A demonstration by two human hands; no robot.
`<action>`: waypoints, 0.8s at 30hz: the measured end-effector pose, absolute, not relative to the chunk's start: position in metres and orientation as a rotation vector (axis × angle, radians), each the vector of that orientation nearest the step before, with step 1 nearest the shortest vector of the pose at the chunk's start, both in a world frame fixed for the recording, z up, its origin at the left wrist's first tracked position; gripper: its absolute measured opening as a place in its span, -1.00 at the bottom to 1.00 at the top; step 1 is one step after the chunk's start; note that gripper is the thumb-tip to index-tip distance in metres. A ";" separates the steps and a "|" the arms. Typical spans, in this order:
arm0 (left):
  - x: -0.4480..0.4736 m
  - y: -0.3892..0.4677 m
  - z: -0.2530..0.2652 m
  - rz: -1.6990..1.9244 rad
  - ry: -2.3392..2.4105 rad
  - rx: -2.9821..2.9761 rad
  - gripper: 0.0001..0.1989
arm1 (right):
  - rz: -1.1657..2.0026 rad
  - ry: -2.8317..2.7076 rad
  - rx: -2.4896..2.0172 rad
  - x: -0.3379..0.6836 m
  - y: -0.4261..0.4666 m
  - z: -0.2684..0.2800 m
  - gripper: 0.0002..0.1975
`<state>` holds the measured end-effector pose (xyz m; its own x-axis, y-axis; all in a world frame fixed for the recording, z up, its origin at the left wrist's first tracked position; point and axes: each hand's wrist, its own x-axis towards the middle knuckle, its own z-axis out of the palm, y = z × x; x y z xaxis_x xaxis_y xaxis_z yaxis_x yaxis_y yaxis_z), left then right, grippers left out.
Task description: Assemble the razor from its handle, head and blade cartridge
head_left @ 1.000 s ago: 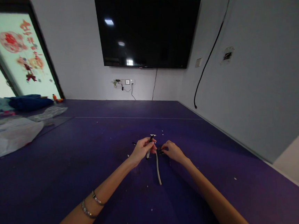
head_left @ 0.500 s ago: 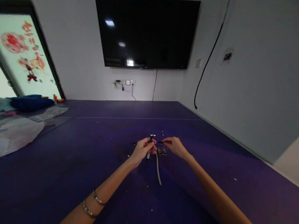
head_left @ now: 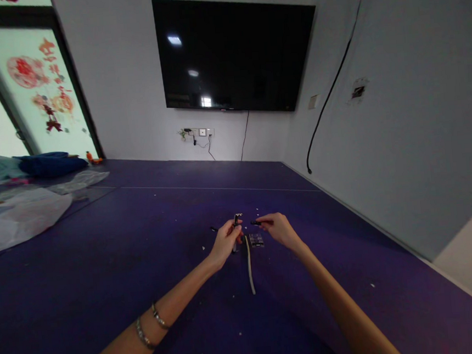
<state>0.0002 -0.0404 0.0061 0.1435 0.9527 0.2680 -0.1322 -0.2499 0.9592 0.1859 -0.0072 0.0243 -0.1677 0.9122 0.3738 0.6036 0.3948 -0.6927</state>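
My left hand (head_left: 225,243) is closed on a small dark piece with a bright, shiny crosspiece at its top (head_left: 238,216); its exact kind is too small to make out. To the right, my right hand (head_left: 279,229) pinches a short, thin black stick-like piece (head_left: 256,223) that points left, apart from the left hand. Below and between the hands, a clear packet with small dark parts (head_left: 257,240) lies on the purple surface. A pale grey tube-like strip (head_left: 250,269) lies beside it, running towards me. Another small black piece (head_left: 213,228) lies left of my left hand.
White scraps, one of them (head_left: 373,285) at the right, dot the purple floor (head_left: 144,262). Clear plastic sheeting (head_left: 28,217) and blue cloth (head_left: 51,164) lie at the far left. A black cable (head_left: 328,94) hangs along the right wall. A television (head_left: 237,55) hangs ahead.
My left hand has turned a little and shifted slightly left, with its piece tilted differently. The gap between the two held pieces has widened. The camera view has tipped slightly up.
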 end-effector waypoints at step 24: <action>0.012 -0.071 0.008 1.338 0.765 1.588 -0.77 | 0.465 -1.922 -1.021 0.168 -0.055 0.083 -0.82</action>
<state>0.0115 -0.0709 0.0076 0.2245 0.8808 0.4169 -0.0874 -0.4079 0.9088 0.1684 -0.0545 0.0826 -0.2705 0.8031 0.5309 0.4716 0.5913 -0.6542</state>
